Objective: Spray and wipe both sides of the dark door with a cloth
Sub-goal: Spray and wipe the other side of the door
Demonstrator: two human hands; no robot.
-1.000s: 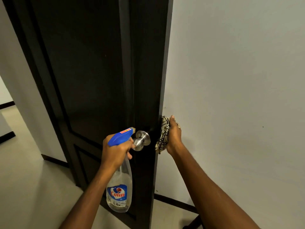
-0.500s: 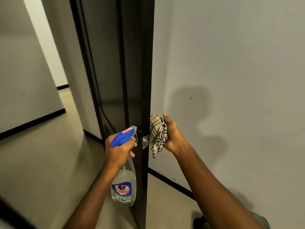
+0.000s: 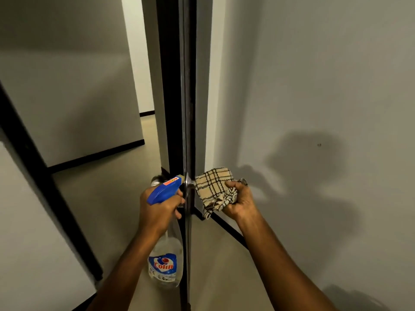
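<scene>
Swung round since a half-second ago, the dark door (image 3: pixel 189 97) now stands edge-on to the camera, a thin upright strip running from top to bottom of the view, where a sliver of its face showed before. At handle height on the door's right side, the right hand (image 3: pixel 241 199) clutches a bunched beige checked cloth (image 3: pixel 213 187), fingers curled into its folds, the cloth's near edge touching the metal fitting at the door's edge. On the door's left side, the left hand (image 3: pixel 159 209) grips the neck of a spray bottle (image 3: pixel 166 263), fingers wrapped below its blue head, whose nozzle points at the door edge; the clear, labelled body hangs beneath the wrist. A silver knob (image 3: pixel 156 181) shows just beyond the bottle's head. Shadows of both arms fall on the pale wall (image 3: pixel 314 86) to the right, above black skirting (image 3: pixel 226 227) and a light floor (image 3: pixel 116 187).
</scene>
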